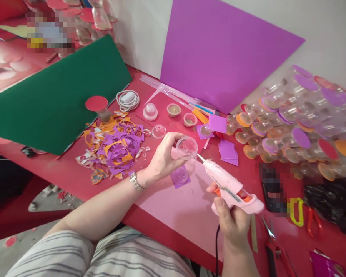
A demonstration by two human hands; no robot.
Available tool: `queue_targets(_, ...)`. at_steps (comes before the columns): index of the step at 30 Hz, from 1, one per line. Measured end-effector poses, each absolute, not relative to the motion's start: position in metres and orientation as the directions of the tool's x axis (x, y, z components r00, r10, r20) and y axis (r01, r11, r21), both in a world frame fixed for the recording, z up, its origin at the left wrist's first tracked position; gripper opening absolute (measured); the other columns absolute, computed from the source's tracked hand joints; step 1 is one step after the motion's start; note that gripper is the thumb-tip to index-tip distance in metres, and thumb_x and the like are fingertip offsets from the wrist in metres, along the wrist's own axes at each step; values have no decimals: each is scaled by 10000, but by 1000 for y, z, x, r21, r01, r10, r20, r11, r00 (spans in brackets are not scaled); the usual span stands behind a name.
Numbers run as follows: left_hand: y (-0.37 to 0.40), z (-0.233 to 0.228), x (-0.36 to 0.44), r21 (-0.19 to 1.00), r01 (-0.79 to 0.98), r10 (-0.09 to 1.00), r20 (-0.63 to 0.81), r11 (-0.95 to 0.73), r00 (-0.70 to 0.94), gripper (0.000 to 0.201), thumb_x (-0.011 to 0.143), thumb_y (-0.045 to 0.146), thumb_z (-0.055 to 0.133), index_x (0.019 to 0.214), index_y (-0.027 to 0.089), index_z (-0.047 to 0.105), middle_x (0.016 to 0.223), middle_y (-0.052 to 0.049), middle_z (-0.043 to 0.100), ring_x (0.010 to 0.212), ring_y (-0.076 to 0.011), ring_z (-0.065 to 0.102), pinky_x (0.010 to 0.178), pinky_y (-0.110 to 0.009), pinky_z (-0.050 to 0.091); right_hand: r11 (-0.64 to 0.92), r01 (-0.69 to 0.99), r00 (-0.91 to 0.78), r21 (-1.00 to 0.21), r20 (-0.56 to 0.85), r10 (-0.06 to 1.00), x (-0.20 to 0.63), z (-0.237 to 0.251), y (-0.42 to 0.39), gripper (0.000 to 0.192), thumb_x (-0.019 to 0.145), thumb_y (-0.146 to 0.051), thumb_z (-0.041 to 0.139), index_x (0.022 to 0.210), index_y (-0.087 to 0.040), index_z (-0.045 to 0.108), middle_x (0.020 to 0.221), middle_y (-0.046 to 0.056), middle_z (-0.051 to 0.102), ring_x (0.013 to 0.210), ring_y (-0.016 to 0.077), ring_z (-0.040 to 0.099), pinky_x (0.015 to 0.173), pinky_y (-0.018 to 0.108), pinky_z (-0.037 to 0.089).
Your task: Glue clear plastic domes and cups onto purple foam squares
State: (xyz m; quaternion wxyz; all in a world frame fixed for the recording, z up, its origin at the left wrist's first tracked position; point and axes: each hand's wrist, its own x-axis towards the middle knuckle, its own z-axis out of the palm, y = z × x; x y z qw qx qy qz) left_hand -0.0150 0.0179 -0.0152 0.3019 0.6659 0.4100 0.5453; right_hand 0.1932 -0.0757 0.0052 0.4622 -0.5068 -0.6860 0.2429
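My left hand [165,156] pinches a small clear plastic cup [187,147] by its side, its round face turned toward me. In my right hand [233,221] is a pink hot glue gun [227,184], its metal nozzle touching or very near the cup's right edge; I cannot tell which. Below the cup, a purple paper square [177,184] with a clear dome on it lies on a pale pink sheet [167,207]. Farther back are a clear dome lid [158,131], a clear domed piece [150,111] and two small cups of sand-coloured filling [173,110].
Purple and orange paper scraps [118,148] are heaped at left, beside a green board [60,96]. Many joined clear cups with coloured discs [291,119] stand at right. Scissors [314,219] and pliers [279,254] lie at lower right. A purple board [219,50] leans behind.
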Motion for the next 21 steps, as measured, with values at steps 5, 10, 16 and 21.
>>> queue_targets(5, 18, -14, -15, 844, 217, 871, 486, -490, 73, 395, 836, 455, 707, 1048, 201, 489, 983, -56, 588, 850, -177, 557, 782, -315, 487, 358, 519, -52, -776, 389, 920, 193, 8, -74, 167, 935, -365, 579, 892, -220, 647, 736, 11, 705, 583, 152, 651, 513, 244, 517)
queue_targets(10, 18, -14, -15, 817, 246, 852, 517, -521, 86, 366, 857, 433, 685, 1051, 197, 483, 970, -50, 578, 842, -171, 549, 775, -309, 486, 347, 595, -66, -725, 386, 920, 191, 16, -73, 238, 935, -400, 571, 817, -207, 646, 655, 3, 691, 428, 114, 561, 422, 226, 465)
queue_targets(16, 18, -13, -15, 802, 255, 839, 535, -541, 96, 377, 865, 449, 675, 1058, 190, 482, 987, -60, 579, 859, -175, 561, 782, -316, 495, 366, 623, -48, -692, 433, 900, 189, 14, -74, 244, 927, -389, 586, 804, -199, 676, 636, 18, 707, 462, 140, 610, 451, 226, 501)
queue_targets(21, 18, -13, -14, 798, 270, 839, 536, -539, 90, 385, 875, 484, 654, 1056, 196, 475, 980, -59, 580, 855, -175, 566, 771, -315, 498, 389, 651, -47, -652, 477, 878, 189, 13, -74, 251, 929, -382, 586, 788, -196, 677, 598, 10, 694, 476, 143, 632, 480, 219, 521)
